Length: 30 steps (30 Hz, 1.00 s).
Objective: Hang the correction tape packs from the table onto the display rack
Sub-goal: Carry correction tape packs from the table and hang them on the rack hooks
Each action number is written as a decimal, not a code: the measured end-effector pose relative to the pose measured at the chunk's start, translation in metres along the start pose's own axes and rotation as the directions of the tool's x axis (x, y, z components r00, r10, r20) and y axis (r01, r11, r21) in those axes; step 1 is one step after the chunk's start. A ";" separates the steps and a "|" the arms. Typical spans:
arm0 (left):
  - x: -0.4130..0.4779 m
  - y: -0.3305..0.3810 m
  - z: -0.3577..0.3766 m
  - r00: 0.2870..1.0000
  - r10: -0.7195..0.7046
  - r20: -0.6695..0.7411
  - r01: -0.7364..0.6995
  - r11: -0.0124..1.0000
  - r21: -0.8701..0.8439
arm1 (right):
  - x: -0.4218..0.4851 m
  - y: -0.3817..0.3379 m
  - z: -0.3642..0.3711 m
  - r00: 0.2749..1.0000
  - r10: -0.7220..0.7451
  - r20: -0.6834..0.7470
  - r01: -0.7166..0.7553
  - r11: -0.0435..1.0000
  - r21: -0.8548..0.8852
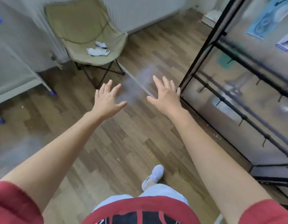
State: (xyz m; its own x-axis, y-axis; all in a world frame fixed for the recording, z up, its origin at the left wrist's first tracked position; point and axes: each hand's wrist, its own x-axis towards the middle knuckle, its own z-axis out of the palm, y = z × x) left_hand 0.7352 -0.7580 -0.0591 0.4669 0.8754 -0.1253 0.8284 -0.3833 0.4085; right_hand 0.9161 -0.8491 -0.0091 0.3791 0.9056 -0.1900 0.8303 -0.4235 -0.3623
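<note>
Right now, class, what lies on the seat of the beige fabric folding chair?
On the seat of the beige fabric folding chair lie crumpled white cloth pieces and a white phone, back upward. Anything beneath the cloth is covered.

Blurred display rack (237, 94), right side cropped.

My left hand (107, 101) and right hand (165, 96) reach out at mid-frame, fingers spread and holding nothing, above the wooden floor (123, 143). My right hand is just beside the black display rack (192, 76) at right. A folding chair (85, 26) stands upper left, near the grey surface (14, 62).
</note>
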 end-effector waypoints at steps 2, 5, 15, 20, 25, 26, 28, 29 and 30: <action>-0.032 -0.045 -0.011 0.997 -0.078 -0.004 0.078 0.997 -0.009 | -0.009 -0.039 0.027 0.997 -0.051 0.051 0.052 0.998 -0.019; -0.075 -0.115 -0.028 0.978 -0.205 -0.043 0.204 0.979 -0.023 | -0.020 -0.100 0.065 0.984 -0.145 0.106 0.149 0.988 -0.036; -0.165 -0.275 -0.097 0.822 -0.542 -0.173 0.518 0.839 -0.166 | -0.026 -0.282 0.143 0.867 -0.419 0.268 0.441 0.897 -0.025; -0.157 -0.336 -0.140 0.732 -0.632 -0.255 0.593 0.775 -0.219 | 0.007 -0.359 0.161 0.810 -0.513 0.283 0.543 0.839 -0.032; -0.127 -0.398 -0.187 0.670 -0.677 -0.305 0.637 0.735 -0.234 | 0.062 -0.443 0.172 0.770 -0.579 0.267 0.607 0.794 -0.028; -0.119 -0.411 -0.198 0.661 -0.684 -0.308 0.644 0.728 -0.234 | 0.075 -0.460 0.173 0.764 -0.590 0.263 0.617 0.787 -0.026; -0.102 -0.434 -0.221 0.645 -0.695 -0.317 0.652 0.717 -0.247 | 0.098 -0.492 0.174 0.749 -0.613 0.252 0.638 0.770 -0.024; -0.093 -0.445 -0.232 0.635 -0.700 -0.328 0.651 0.713 -0.261 | 0.110 -0.508 0.174 0.742 -0.626 0.241 0.648 0.761 -0.021; -0.085 -0.455 -0.242 0.625 -0.704 -0.338 0.649 0.709 -0.276 | 0.122 -0.523 0.174 0.737 -0.636 0.230 0.657 0.754 -0.018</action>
State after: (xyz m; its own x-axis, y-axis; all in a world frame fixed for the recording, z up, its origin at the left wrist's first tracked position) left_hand 0.2434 -0.5866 -0.0159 -0.3957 0.9164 -0.0607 0.8049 0.3779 0.4576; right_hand 0.4571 -0.5211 -0.0020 -0.3429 0.9317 -0.1195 0.8822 0.2757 -0.3818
